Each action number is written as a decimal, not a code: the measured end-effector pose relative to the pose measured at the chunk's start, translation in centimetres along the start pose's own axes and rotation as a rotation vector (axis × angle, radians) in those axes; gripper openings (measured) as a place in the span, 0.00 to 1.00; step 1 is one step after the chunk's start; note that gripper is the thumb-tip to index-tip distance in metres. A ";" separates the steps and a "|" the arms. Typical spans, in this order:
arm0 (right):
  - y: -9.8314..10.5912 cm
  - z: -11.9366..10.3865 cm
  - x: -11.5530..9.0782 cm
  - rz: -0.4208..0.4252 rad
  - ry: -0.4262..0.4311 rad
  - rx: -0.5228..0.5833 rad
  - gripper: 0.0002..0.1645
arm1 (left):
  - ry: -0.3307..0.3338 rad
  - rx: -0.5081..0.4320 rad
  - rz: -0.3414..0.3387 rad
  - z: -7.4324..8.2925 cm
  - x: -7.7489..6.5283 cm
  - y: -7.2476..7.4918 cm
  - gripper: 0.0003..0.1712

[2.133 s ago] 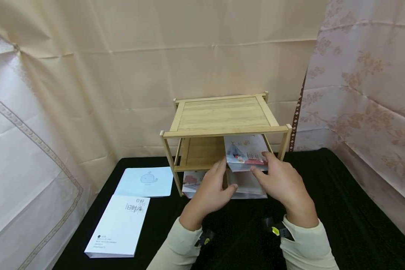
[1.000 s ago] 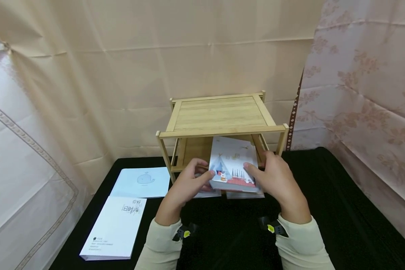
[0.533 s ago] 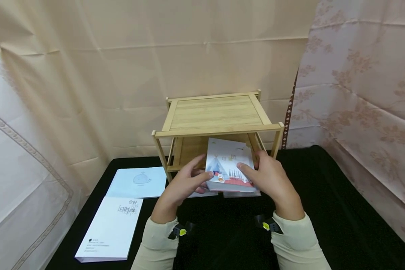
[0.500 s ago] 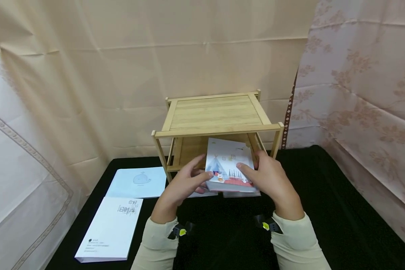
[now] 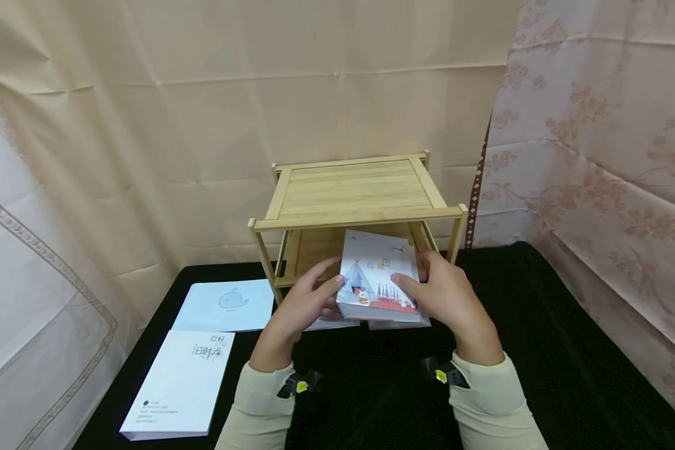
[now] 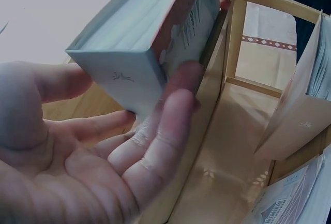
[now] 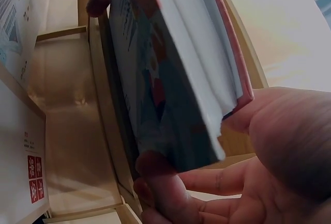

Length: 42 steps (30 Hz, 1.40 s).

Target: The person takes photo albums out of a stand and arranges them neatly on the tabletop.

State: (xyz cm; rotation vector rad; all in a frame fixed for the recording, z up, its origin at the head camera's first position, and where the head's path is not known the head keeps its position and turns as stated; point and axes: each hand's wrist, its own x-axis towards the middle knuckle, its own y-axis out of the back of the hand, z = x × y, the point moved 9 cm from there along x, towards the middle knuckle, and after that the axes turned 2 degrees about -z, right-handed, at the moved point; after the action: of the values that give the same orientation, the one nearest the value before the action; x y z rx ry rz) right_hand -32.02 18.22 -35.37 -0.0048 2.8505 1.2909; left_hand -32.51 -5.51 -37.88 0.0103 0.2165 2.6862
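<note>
A thick photo album with a tent and small animals on its cover sticks out from the middle level of the wooden shelf. My left hand holds its left side, thumb on the cover's near corner and fingers reaching beneath. On the right side, my right hand grips it with the thumb lying on the cover; its other fingers are mostly hidden in the head view. Up close, the left wrist view shows the pale spine between my thumb and fingers. In the right wrist view, fingers curl around the loose page edges.
Below, more albums lie on the shelf's bottom level, one with red characters. To the left, a pale blue whale album and a white album lie on the black cloth. Curtains hang behind and at both sides.
The tent album has come forward and leftward out of the middle level, its near end now slightly raised. My left hand, earlier beside it at the shelf's front, now holds its left side.
</note>
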 end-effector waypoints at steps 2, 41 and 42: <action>0.1 0.0 -0.1 0.004 -0.001 0.002 0.47 | -0.006 0.005 0.002 0.0 0.0 0.0 0.34; -3.1 -1.6 -1.5 -0.037 0.187 0.384 0.45 | -0.058 0.172 0.036 0.2 -3.5 3.2 0.37; -3.4 -1.6 -1.7 -0.043 0.187 0.396 0.45 | -0.059 0.181 0.036 0.2 -3.7 3.3 0.37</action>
State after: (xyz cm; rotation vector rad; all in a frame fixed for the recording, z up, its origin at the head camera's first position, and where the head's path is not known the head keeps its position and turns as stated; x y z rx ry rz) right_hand -30.36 14.73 -36.84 -0.1906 3.1913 0.7352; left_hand -30.59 -10.06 -37.10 0.1494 0.4434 2.6888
